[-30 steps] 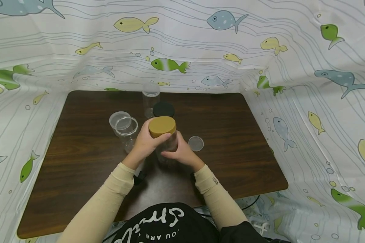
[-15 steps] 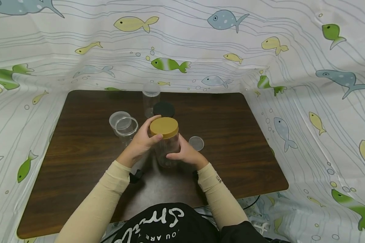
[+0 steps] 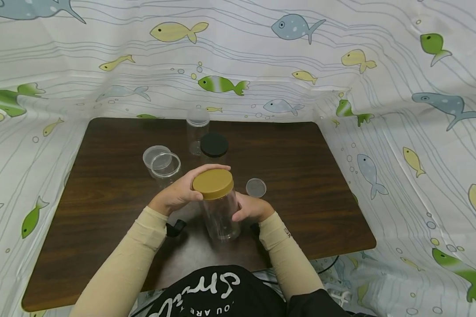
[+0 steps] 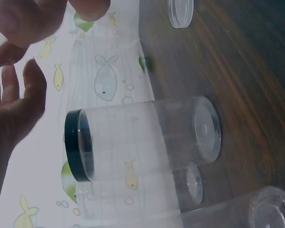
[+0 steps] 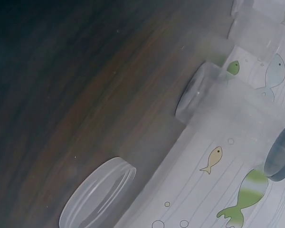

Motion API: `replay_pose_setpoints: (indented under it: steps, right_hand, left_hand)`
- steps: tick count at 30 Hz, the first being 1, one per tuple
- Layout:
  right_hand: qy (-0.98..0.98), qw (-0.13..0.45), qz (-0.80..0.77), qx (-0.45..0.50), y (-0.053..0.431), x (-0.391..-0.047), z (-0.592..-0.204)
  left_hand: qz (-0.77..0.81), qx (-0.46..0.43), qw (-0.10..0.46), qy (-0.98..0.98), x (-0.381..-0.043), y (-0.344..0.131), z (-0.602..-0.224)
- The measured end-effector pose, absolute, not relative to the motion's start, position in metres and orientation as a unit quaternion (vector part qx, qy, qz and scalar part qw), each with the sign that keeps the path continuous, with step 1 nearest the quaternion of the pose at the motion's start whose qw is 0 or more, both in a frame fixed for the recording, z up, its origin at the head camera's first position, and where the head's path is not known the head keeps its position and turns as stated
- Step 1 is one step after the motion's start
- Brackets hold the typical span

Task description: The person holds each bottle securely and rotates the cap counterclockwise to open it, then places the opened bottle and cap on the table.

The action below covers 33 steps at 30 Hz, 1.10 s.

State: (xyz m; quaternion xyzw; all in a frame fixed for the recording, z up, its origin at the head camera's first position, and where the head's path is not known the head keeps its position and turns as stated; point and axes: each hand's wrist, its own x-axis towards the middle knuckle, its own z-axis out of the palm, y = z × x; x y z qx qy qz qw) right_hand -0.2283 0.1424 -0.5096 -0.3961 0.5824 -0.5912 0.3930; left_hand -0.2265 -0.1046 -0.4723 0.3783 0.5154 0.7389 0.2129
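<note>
Near the person's body is a clear plastic jar (image 3: 221, 220) with a mustard-yellow screw lid (image 3: 213, 184). The left hand (image 3: 178, 193) grips it at the lid, thumb on the near side and fingers wrapped round the far side. Lower down, the right hand (image 3: 254, 207) holds the right side of the clear body, its thumb in front and its other fingers hidden. Just beyond stands a jar with a dark green-black lid (image 3: 214, 145), whose clear body (image 4: 137, 137) shows in the left wrist view.
A loose clear lid (image 3: 255, 187) lies right of the hands on the brown wooden table (image 3: 309, 207). Left stand an open clear jar (image 3: 165, 166) and a pale-lidded container (image 3: 154, 154). Another tall clear jar (image 3: 197, 132) stands at the back. A fish-print curtain (image 3: 238, 53) surrounds the table.
Both hands have brought the yellow-lidded jar nearer to the body, away from the dark-lidded one, which now shows more. The left fingers now reach farther across the lid's far side.
</note>
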Motion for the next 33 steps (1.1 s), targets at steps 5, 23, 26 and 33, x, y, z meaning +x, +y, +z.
replay_pose_setpoints:
  steps: [5,23,26,33]
  right_hand:
    - [0.607,0.351,-0.602,-0.383,0.140,-0.230,-0.511]
    - [0.792,0.124,-0.527,-0.282,0.125,-0.232,-0.520]
    - [0.799,0.111,-0.524,-0.272,0.123,-0.230,-0.520]
    - [0.829,0.061,-0.497,-0.250,0.118,-0.227,-0.521]
  left_hand:
    - [0.748,0.299,0.172,0.566,-0.221,-0.101,-0.465]
    - [0.579,-0.005,-0.068,0.812,-0.207,-0.072,-0.458]
    - [0.573,-0.008,-0.085,0.815,-0.206,-0.070,-0.458]
    - [0.556,-0.018,-0.120,0.822,-0.205,-0.067,-0.461]
